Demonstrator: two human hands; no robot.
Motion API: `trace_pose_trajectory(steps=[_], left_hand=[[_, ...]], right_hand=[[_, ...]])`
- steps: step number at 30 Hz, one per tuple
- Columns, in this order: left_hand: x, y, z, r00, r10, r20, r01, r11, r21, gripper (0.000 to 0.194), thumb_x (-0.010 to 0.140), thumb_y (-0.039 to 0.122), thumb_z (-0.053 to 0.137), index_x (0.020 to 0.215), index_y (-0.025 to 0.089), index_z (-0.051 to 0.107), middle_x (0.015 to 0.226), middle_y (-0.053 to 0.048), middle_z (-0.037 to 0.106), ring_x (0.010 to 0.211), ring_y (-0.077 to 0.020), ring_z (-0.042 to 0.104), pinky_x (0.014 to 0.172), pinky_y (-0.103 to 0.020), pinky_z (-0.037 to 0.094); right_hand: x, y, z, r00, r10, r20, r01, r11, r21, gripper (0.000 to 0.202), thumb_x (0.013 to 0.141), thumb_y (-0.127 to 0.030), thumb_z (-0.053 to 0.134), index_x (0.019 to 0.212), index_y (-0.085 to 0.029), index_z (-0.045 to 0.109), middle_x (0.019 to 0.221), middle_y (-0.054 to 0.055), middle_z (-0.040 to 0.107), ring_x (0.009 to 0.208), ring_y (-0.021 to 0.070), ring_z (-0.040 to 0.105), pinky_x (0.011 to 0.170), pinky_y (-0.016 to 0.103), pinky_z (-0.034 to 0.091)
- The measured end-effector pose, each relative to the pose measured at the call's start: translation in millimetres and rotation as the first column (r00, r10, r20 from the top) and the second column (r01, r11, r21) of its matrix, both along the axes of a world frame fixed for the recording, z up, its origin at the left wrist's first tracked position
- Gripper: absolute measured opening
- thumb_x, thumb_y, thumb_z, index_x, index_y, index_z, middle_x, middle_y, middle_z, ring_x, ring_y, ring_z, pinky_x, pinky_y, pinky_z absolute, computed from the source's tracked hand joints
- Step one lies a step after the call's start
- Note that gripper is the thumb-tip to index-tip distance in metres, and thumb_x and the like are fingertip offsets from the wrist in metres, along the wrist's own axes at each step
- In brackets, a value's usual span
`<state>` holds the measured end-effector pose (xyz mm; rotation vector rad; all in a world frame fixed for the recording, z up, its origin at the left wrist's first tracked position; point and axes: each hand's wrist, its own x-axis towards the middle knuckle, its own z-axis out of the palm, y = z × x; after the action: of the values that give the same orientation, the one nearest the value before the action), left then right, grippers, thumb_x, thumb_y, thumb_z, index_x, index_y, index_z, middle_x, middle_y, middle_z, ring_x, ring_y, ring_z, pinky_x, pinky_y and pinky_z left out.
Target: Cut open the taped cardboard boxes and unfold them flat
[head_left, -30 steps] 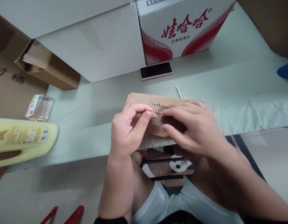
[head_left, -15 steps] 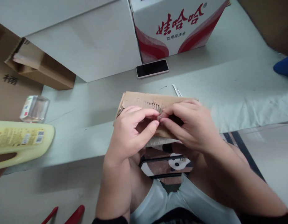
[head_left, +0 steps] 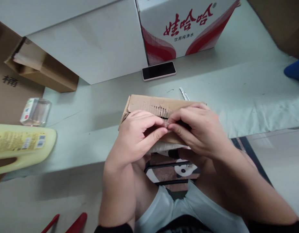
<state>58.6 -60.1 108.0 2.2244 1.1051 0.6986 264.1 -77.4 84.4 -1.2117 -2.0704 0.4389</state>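
Observation:
A brown cardboard box point(head_left: 144, 101) lies at the front edge of the table, its top torn into ragged slits near the middle. Over it, my left hand point(head_left: 137, 136) pinches thumb and forefinger on a small, clear, crinkled scrap that looks like tape or plastic film. The fingertips of my right hand point(head_left: 197, 129) pinch the same scrap from the other side, so both hands nearly touch. Most of the box's front part is hidden beneath my hands. Just behind the box lies a slim silver scalpel-like knife point(head_left: 184, 94), touched by neither hand.
Behind the box are a phone point(head_left: 159, 71) and a white-and-red carton point(head_left: 178, 35). A large white box point(head_left: 91, 48) stands back left. Further left are an open cardboard box point(head_left: 49, 71), a clear container point(head_left: 36, 112) and a yellow bottle point(head_left: 25, 145). A blue object point(head_left: 294, 69) is far right.
My pinched fingertips have shifted slightly right and down, and the clear scrap between them shows a little more. The box stays in place.

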Motion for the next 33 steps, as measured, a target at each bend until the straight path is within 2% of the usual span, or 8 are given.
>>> trace_pose_trajectory(steps=[7,12,18,23,33], left_hand=[[-1.3,-2.4,3.6,0.996,0.030,0.083,-0.023,0.997,-0.077,0.011,0.091,0.029,0.063,0.086,0.024,0.070,0.084,-0.001,0.074,0.078,-0.0167,0.067,0.081,-0.033,0.054],[1.3,-3.5,1.8,0.994,0.100,0.036,-0.097,0.993,-0.070,0.010,0.090,0.029,0.063,0.084,0.023,0.069,0.083,-0.001,0.073,0.076,-0.0164,0.066,0.079,-0.032,0.054],[1.0,-2.4,3.8,0.997,0.066,0.049,-0.062,0.995,-0.075,0.016,0.091,0.021,0.056,0.085,0.023,0.071,0.081,-0.001,0.073,0.076,-0.0167,0.067,0.081,-0.034,0.055],[1.8,-2.1,4.9,0.999,0.033,-0.010,-0.033,0.999,-0.033,0.012,0.091,0.023,0.060,0.086,0.022,0.071,0.082,0.001,0.074,0.079,-0.0152,0.066,0.088,-0.034,0.052],[3.6,-2.3,4.6,0.999,0.000,0.040,0.001,1.000,-0.002,0.012,0.086,0.018,0.063,0.076,0.021,0.066,0.073,0.003,0.071,0.070,-0.0128,0.062,0.081,-0.032,0.050]], right_hand=[[-0.1,-0.4,-1.1,1.000,0.013,-0.021,-0.013,1.000,0.016,0.014,0.098,-0.028,0.058,0.085,-0.024,0.062,0.076,-0.003,0.075,0.071,0.0152,0.068,0.081,0.034,0.041],[0.7,-0.6,-1.1,0.999,0.027,-0.028,-0.026,1.000,0.014,0.014,0.098,-0.027,0.057,0.085,-0.024,0.062,0.075,-0.003,0.074,0.071,0.0150,0.069,0.080,0.034,0.040],[2.0,-0.6,-1.6,0.998,0.052,-0.036,-0.051,0.999,0.015,0.013,0.098,-0.026,0.057,0.087,-0.024,0.063,0.077,-0.003,0.075,0.073,0.0143,0.069,0.080,0.033,0.040],[1.8,-0.7,-2.4,0.998,0.049,-0.037,-0.048,0.999,0.023,0.016,0.099,-0.026,0.054,0.086,-0.023,0.064,0.076,-0.003,0.074,0.075,0.0143,0.068,0.081,0.033,0.039],[1.8,0.3,-2.0,0.999,0.052,-0.007,-0.052,0.997,0.053,0.019,0.100,-0.030,0.055,0.085,-0.023,0.066,0.072,-0.002,0.072,0.072,0.0143,0.067,0.078,0.032,0.039]])
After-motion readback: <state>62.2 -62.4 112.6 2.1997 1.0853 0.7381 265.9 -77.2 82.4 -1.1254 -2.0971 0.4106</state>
